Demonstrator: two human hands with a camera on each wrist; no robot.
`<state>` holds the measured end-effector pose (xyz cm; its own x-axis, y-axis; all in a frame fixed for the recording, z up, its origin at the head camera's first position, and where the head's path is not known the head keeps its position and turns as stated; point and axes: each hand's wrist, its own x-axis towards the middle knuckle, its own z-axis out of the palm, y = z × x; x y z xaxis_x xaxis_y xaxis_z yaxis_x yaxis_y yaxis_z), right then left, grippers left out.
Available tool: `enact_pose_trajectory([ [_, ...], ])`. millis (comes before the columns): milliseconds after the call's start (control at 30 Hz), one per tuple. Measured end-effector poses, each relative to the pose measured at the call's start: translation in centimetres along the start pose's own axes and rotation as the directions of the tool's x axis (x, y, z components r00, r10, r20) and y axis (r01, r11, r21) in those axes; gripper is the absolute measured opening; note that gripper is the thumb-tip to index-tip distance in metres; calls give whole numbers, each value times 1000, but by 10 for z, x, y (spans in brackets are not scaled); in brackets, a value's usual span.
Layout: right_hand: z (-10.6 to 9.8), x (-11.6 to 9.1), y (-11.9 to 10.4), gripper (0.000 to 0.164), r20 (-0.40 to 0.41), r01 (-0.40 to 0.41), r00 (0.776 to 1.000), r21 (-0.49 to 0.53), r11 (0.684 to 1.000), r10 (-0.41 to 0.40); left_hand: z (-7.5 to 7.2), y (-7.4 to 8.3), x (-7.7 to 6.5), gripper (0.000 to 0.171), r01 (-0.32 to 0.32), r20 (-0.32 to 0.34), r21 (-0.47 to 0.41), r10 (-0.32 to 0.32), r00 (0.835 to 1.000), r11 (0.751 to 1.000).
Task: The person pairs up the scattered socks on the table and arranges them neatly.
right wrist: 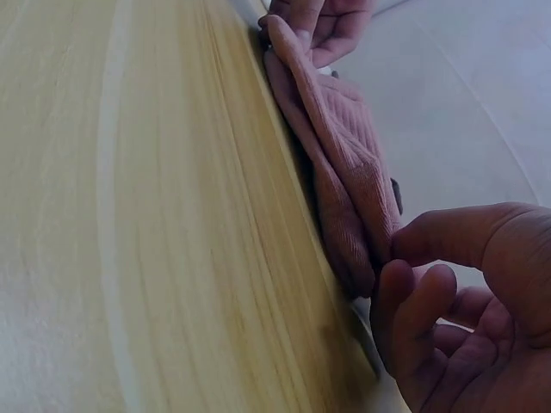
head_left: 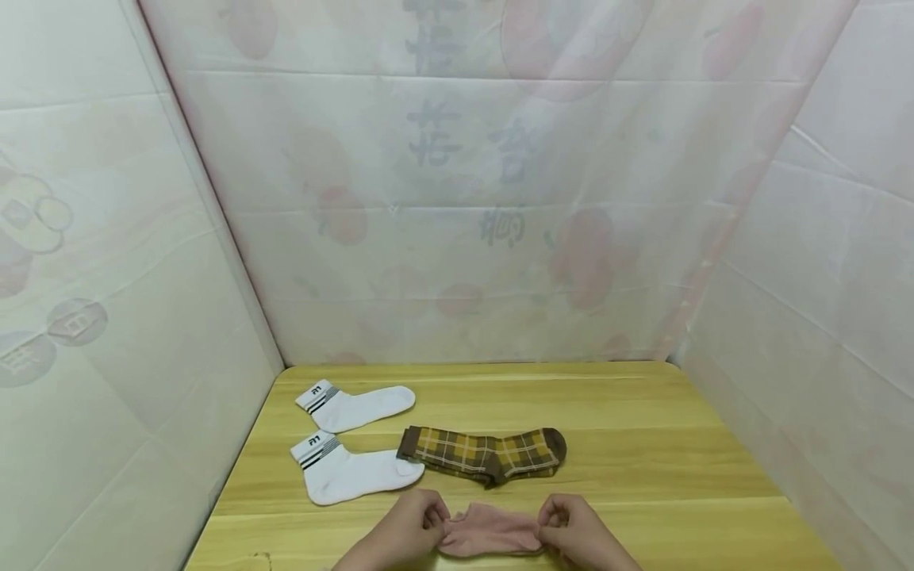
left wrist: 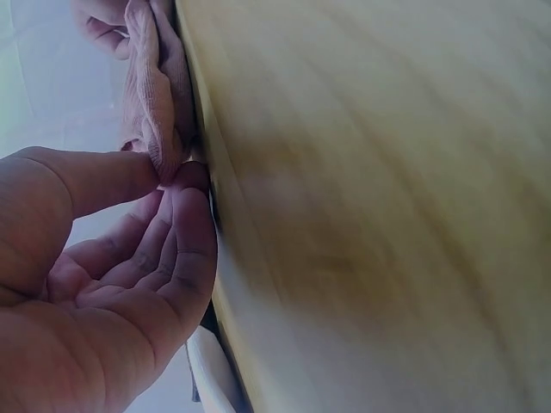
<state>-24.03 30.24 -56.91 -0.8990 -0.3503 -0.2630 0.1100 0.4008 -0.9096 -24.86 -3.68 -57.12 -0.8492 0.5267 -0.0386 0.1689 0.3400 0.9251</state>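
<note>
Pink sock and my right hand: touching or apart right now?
Touching. The right wrist view shows the right hand pinching the near end of the pink sock.

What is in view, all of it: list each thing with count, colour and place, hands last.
Pink socks: apparently two, layered, pink, between the hands at the table's near side
Plaid socks: apparently a stacked pair, brown and mustard plaid, mid-table, beyond the pink socks
White socks: two, white with dark cuff stripes, on the table's left, one beyond the other
Table: one, yellowish wood grain, under all the socks
Cloth walls: three, pale with faded prints, left, right and far sides
Left hand: one, bare, pinching the pink socks' left end
Right hand: one, bare, pinching their right end
</note>
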Motion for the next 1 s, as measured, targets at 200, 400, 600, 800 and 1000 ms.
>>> enact_pose_trajectory([
  [200, -1, 2, 2, 14, -5, 29, 1000, -22, 999, -29, 1, 0, 2, 8, 7, 6, -17, -7, 1000, 1000],
  [400, -1, 6, 4, 13, -5, 30, 1000, -23, 999, -30, 1, 1, 4, 5, 24, 42, -55, -21, 999, 998],
  [600, -1, 8, 6, 15, -28, -11, 1000, -43, 999, 9, 3, 3, 5, 7, 98, 24, -3, -97, 995, 995],
  [800, -2, 11, 4, 17, -35, -14, 999, -85, 996, 11, 5, 6, 7, 13, 113, 18, 9, -113, 993, 994],
  [1000, -1, 13, 1, 16, -52, -21, 999, -139, 990, 14, 5, 4, 8, 13, 98, 23, -8, -97, 995, 995],
])
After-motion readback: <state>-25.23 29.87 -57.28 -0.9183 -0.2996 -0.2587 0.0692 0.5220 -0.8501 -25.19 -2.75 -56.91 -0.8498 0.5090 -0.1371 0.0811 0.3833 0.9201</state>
